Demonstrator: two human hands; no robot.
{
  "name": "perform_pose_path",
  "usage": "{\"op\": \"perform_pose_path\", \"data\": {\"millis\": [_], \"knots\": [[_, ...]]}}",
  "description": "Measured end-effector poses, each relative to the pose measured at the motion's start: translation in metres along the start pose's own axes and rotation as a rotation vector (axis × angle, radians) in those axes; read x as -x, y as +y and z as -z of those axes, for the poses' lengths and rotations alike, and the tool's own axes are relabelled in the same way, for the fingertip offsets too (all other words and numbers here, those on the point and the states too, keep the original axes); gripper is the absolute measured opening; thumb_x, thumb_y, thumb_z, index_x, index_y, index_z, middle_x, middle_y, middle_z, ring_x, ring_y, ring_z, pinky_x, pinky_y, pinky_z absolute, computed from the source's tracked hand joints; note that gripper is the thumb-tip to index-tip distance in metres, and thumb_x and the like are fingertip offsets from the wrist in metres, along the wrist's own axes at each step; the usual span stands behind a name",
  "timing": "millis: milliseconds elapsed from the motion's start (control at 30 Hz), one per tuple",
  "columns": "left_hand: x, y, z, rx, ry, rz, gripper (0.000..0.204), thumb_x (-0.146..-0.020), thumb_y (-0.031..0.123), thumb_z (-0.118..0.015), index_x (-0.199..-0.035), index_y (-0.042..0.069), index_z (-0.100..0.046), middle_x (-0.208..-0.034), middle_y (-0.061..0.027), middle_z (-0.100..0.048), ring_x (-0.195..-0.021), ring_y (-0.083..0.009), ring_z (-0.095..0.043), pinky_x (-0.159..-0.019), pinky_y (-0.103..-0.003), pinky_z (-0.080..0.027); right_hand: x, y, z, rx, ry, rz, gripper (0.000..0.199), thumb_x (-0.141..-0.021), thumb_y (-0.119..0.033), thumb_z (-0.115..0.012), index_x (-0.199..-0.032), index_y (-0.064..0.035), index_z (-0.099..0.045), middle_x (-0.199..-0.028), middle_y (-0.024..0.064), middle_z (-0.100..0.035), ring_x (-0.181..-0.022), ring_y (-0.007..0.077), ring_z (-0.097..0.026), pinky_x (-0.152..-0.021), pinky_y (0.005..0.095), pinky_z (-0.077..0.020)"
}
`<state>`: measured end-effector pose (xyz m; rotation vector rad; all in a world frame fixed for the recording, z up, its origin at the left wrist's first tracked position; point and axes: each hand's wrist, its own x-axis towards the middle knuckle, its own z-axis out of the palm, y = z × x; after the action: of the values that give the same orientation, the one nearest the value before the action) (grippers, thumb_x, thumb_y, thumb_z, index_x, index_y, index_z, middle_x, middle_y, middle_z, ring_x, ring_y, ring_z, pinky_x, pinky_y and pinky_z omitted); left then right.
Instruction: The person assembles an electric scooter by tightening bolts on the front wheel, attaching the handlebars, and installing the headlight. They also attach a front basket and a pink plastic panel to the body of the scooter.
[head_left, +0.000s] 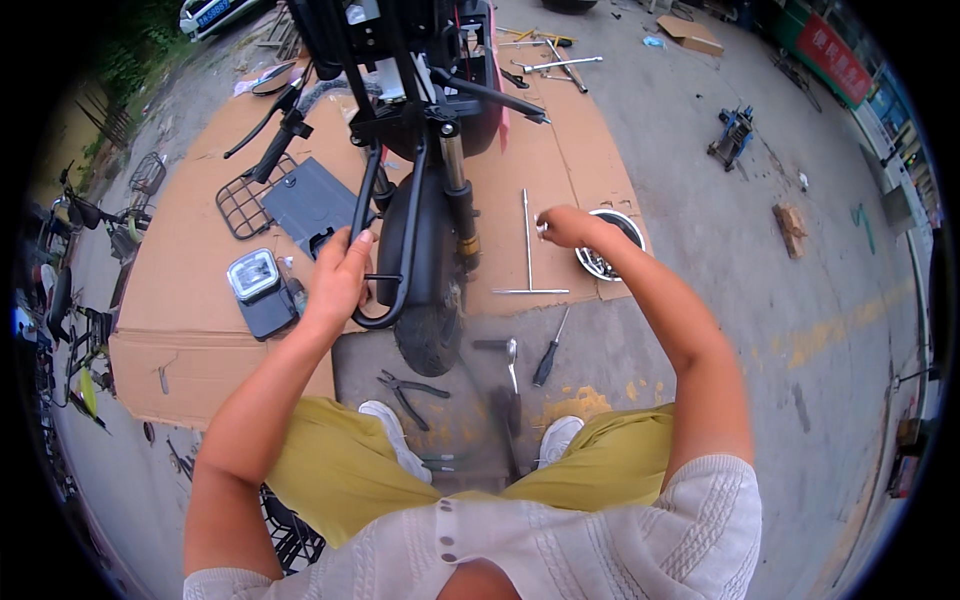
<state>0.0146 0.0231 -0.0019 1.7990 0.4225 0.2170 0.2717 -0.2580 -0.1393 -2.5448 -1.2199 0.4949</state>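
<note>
Presently, from the left, a wire basket (pixel 240 203) lies on cardboard (pixel 220 365), with a headlight (pixel 252 272) near it and a grey panel (pixel 312 200) just beside. The left hand (pixel 343 270) is clamped on the black bar (pixel 375 322) at the front of the bike, alongside the upright front wheel (pixel 430 335). Pliers (pixel 408 393) lie open on the bare ground below. Further right are a ratchet (pixel 513 365), a T-shaped wrench (pixel 528 240) flat on the cardboard and a screwdriver (pixel 551 350). The right hand (pixel 568 228) has its fingertips together on a small shiny piece (pixel 542 230), kind not determinable, beside a white-rimmed bowl (pixel 612 213) containing metal parts. Well apart, at right, stands a blue jack (pixel 732 138); a wood block (pixel 789 230) lies beyond.
</note>
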Motion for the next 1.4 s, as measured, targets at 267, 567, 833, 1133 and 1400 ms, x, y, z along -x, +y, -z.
{"op": "perform_pose_path", "data": {"millis": [267, 567, 833, 1133, 1400], "knots": [[-0.012, -0.014, 0.0, -0.07, -0.002, -0.085, 0.035, -0.099, 0.033, -0.045, -0.1, -0.001, -0.053, -0.056, -0.0015, -0.045, -0.041, -0.0109, -0.042, -0.039, -0.027, -0.037, -0.04, -0.167, 0.121, -0.859, 0.784, 0.2, 0.036, -0.092, -0.026, -0.053, -0.11, 0.0033, -0.062, -0.091, 0.0178, -0.067, -0.082, 0.024, -0.065, -0.073, 0.035, -0.0505], [0.006, -0.021, 0.039, -0.105, -0.189, -0.074, 0.052, -0.098, 0.048, -0.041, -0.103, -0.003, -0.052, -0.064, -0.006, -0.055, -0.051, -0.016, -0.057, -0.047, -0.028, -0.046, -0.062, -0.244, 0.164, -0.378, 1.12, -0.063, 0.043, -0.083, -0.037, -0.067, -0.078, 0.0059, -0.063, -0.079, 0.0253, -0.064, -0.082, 0.041, -0.063, -0.076, 0.0456, -0.0477], [0.02, -0.033, 0.094, -0.151, -0.212, -0.014, 0.051, -0.095, 0.04, -0.049, -0.105, -0.009, -0.057, -0.066, -0.0111, -0.059, -0.056, -0.0181, -0.062, -0.053, -0.032, -0.051, -0.085, -0.243, 0.137, -0.854, 0.877, -0.055, 0.03, -0.086, -0.03, -0.066, -0.084, -0.0001, -0.062, -0.072, 0.0034, -0.059, -0.066, 0.0126, -0.051, -0.062, 0.0289, -0.04], [0.097, 0.026, 0.093, -0.956, -0.339, -0.548, 0.03, -0.083, 0.031, -0.066, -0.087, 0.004, -0.057, -0.077, -0.0145, -0.061, -0.074, -0.0342, -0.063, -0.062, -0.043, -0.049, -0.083, -0.235, 0.134, -0.746, 0.857, 0.032, 0.02, -0.091, -0.019, -0.056, -0.078, -0.0038, -0.053, -0.068, 0.0003, -0.052, -0.064, 0.0111, -0.047, -0.062, 0.0284, -0.0373], [0.073, 0.035, 0.093, -1.076, -0.342, -0.547, 0.033, -0.073, 0.036, -0.071, -0.076, 0.007, -0.055, -0.068, -0.0058, -0.054, -0.062, -0.0212, -0.057, -0.056, -0.033, -0.043, -0.059, -0.225, 0.163, -1.22, 0.446, 0.118, 0.015, -0.094, -0.019, -0.054, -0.092, -0.0065, -0.045, -0.074, 0.0006, -0.039, -0.071, 0.0119, -0.041, -0.068, 0.0281, -0.0382]]}}
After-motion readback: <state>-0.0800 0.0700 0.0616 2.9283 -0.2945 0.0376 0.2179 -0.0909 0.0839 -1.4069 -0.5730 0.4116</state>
